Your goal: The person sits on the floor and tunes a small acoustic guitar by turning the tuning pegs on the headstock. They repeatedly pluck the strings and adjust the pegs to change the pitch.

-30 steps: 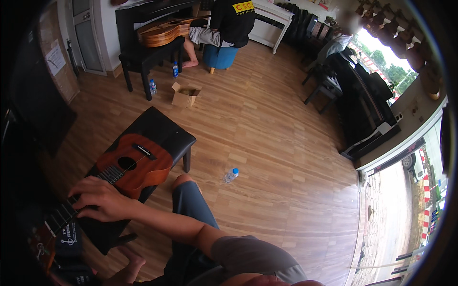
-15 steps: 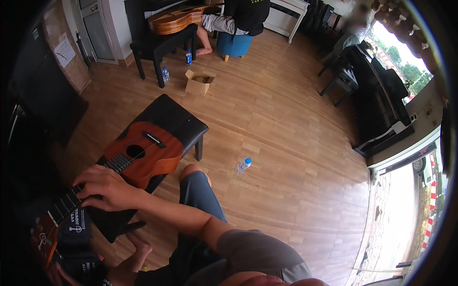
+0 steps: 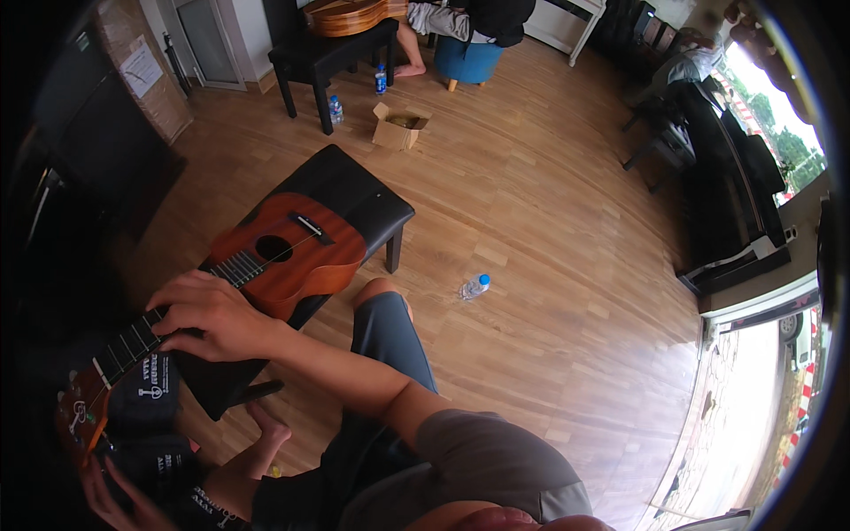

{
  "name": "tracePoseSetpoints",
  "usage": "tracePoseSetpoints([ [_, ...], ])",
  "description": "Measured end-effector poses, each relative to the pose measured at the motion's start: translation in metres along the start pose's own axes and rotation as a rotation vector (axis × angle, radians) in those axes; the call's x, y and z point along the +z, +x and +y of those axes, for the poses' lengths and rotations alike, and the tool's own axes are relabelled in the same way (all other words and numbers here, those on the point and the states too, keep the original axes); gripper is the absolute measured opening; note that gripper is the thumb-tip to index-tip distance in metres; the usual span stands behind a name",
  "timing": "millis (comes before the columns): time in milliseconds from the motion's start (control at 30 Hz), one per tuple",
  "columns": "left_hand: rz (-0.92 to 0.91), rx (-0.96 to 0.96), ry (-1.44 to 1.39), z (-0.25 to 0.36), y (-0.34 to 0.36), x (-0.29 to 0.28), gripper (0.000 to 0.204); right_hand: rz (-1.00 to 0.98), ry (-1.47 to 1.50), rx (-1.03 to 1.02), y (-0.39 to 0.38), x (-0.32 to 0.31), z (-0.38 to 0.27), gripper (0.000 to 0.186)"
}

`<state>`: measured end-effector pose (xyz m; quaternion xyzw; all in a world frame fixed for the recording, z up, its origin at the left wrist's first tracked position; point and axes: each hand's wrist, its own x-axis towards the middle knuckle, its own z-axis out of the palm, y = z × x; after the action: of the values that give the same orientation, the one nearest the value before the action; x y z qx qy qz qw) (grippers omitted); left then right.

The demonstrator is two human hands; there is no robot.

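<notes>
A reddish-brown ukulele [image 3: 328, 274] lies face up along a black padded bench [image 3: 350, 190], its neck pointing to the lower left. My right hand [image 3: 212, 314] reaches across and is closed round the neck, with the fingers bent over the fretboard [image 3: 128, 345]. A thin string shows between the sound hole and the bridge [image 3: 312, 228]. Beside the headstock [image 3: 84, 416] at the lower left is my left hand [image 3: 124, 496], its visible fingers stretched and apart. That corner is dark, so whether a fingertip touches a tuning peg cannot be made out.
Dark printed cloth [image 3: 155, 380] lies under the neck. A clear bottle [image 3: 475, 287] lies on the wooden floor, right of my knee. Farther off are an open cardboard box [image 3: 398, 128], two bottles, and a person on a blue stool [image 3: 465, 64] near a guitar [image 3: 354, 16]. Black piano [image 3: 726, 195] at right.
The whole view has shifted, so the room sits higher and farther right. My left hand shows more, with its fingers spread by the headstock. My right hand stays on the neck.
</notes>
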<state>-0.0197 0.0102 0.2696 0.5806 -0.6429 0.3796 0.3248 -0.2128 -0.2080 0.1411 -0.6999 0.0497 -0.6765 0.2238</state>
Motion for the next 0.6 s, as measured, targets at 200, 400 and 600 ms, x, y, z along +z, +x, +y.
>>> tracePoseSetpoints([
  [200, 0.012, -0.042, 0.108, -0.026, -0.018, -0.003, 0.020, 0.012, 0.028, 0.000, 0.003, 0.005, 0.002, 0.028],
  [400, 0.143, -0.121, 0.080, -0.036, -0.031, 0.015, 0.016, -0.031, 0.012, 0.039, 0.003, 0.006, 0.001, 0.025],
  [600, 0.048, -0.109, 0.052, -0.032, -0.026, 0.004, 0.017, -0.035, 0.010, 0.038, 0.001, 0.008, 0.002, 0.027],
])
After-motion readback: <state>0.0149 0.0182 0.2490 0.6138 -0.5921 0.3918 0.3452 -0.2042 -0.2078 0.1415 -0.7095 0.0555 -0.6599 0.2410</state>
